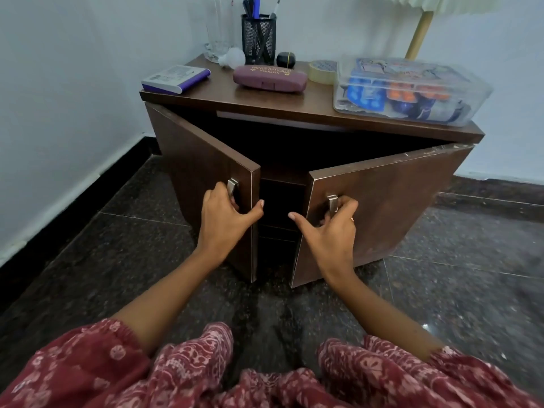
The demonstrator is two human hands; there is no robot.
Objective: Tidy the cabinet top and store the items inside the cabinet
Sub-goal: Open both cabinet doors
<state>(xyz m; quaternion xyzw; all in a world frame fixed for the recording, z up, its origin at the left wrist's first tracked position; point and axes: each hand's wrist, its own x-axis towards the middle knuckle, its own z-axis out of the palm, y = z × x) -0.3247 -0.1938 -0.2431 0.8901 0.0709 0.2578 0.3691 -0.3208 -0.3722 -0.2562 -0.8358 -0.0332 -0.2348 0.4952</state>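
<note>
Left hand [226, 219] and right hand [332, 231] each grip a cabinet [294, 105] door handle [332, 203]; mesh cup [259, 39] holds pens [256, 7].

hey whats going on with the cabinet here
A person faces a small wooden cabinet, the left hand gripping the left handle and the right hand gripping the right handle. The left door and right door stand partly open. The items are not put away yet: the glasses case, plastic box, tape roll, pen holder and power bank sit on the cabinet top.
</note>
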